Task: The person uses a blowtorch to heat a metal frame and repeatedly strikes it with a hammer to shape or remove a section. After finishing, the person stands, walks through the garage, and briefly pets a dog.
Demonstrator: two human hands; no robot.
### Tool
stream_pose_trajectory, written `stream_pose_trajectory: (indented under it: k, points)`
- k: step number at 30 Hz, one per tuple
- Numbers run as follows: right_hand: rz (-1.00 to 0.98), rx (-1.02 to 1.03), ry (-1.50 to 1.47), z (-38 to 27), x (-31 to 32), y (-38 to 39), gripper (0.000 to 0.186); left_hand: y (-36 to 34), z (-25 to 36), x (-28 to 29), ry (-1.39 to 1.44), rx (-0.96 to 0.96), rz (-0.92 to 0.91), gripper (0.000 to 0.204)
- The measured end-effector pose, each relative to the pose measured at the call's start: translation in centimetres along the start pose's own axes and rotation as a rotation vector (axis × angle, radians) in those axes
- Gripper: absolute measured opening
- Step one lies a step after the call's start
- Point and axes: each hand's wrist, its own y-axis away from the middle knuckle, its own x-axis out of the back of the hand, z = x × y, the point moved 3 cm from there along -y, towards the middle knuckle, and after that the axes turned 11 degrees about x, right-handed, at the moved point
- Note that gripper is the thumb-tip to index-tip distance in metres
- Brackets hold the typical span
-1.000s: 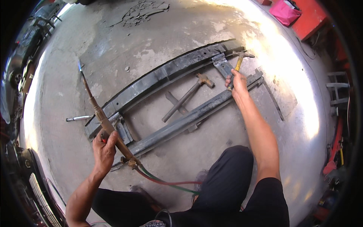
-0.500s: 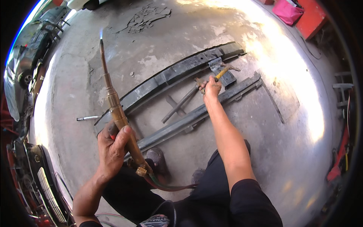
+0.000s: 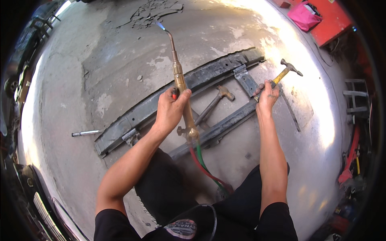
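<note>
My left hand [image 3: 172, 107] is closed around a brass gas torch [image 3: 179, 82], along with a small red-tipped dark object [image 3: 175, 94]. A blue flame [image 3: 160, 26] burns at the torch's bent tip; red and green hoses [image 3: 200, 154] run from its base. In my right hand [image 3: 268, 97] is a hammer [image 3: 287, 69] with a yellow handle, its head up and away from me. Below my hands lie a long, curved metal beam [image 3: 161, 98] and a straighter metal bar [image 3: 227, 127]. A metal bracket [image 3: 246, 81] sits against the beam's right part, near my right hand.
Between beam and bar lies a second hammer [image 3: 215, 103]. A metal tube [image 3: 86, 133] touches the floor by the beam's left end. Flaked debris [image 3: 155, 14] is spread farther off. A pink bag [image 3: 304, 17] rests by a red box [image 3: 333, 24]; car parts [image 3: 42, 205] line the left.
The torch has swung to the right and its bent tip now shows. My right hand has lifted the yellow-handled hammer to the right, away from the second hammer.
</note>
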Motion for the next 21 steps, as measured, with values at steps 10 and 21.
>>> stream_pose_trajectory:
  k: [10,21]
  points:
    - [0.11,-0.08,0.009,0.3,-4.6,1.9,0.026,-4.9,1.2,-4.6,0.127,-0.007,-0.117,0.038]
    - [-0.072,-0.464,0.027,11.0,-3.1,7.5,0.022,-5.2,-3.8,-4.3,0.029,0.128,-0.21,0.035]
